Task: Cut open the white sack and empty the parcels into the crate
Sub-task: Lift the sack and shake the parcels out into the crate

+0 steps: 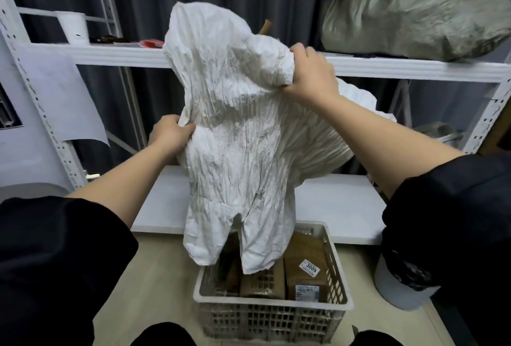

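Note:
The crumpled white sack [237, 135] hangs upside down in front of me, its torn open end dangling into the crate. My left hand [170, 134] grips the sack's left edge at mid height. Higher up, my right hand [311, 72] clutches a bunched corner at the upper right. Below stands the white slatted plastic crate [271, 309] on the floor. Brown cardboard parcels [304, 271] lie inside it, one with a label reading 3005. The sack looks limp and flat.
A white metal shelf rack [401, 69] stands behind the sack, with a bulging grey sack [414, 11] on its upper right shelf and a white cup [73, 26] at the left. A low white shelf board [331, 202] lies behind the crate. A grey bin [401, 287] sits at right.

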{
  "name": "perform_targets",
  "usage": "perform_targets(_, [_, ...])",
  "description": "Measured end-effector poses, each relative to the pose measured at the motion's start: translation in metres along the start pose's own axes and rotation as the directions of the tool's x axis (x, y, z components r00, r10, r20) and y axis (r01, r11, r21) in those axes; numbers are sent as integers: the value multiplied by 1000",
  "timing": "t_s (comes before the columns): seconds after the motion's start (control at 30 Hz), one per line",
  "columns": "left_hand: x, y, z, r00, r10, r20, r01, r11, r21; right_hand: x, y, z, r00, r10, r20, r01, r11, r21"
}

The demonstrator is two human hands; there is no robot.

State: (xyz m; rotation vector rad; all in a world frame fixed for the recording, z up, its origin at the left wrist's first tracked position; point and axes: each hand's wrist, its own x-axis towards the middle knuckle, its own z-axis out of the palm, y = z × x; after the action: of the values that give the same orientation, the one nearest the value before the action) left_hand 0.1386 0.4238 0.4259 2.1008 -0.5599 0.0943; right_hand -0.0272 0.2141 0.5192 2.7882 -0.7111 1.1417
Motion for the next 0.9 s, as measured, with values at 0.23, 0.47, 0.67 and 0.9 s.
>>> perform_targets(0.23, [5, 28, 0, 997, 57, -52, -58, 998, -23, 14, 8, -33, 997, 11, -76, -13, 1000, -24])
perform_targets(0.47, [5, 57, -5, 985, 98, -143, -104, 994, -38, 23, 12, -63, 987, -15, -162, 10, 1000, -27])
perform_targets(0.67, [1, 63, -5, 973, 116, -199, -135, 988, -81, 21, 13, -76, 986, -17, -166, 13, 1000, -26])
perform_targets(0.9, [-6, 70, -16, 963, 90, -255, -172, 931, -322, 30, 12, -104, 1000, 21, -4, -21, 999, -27])
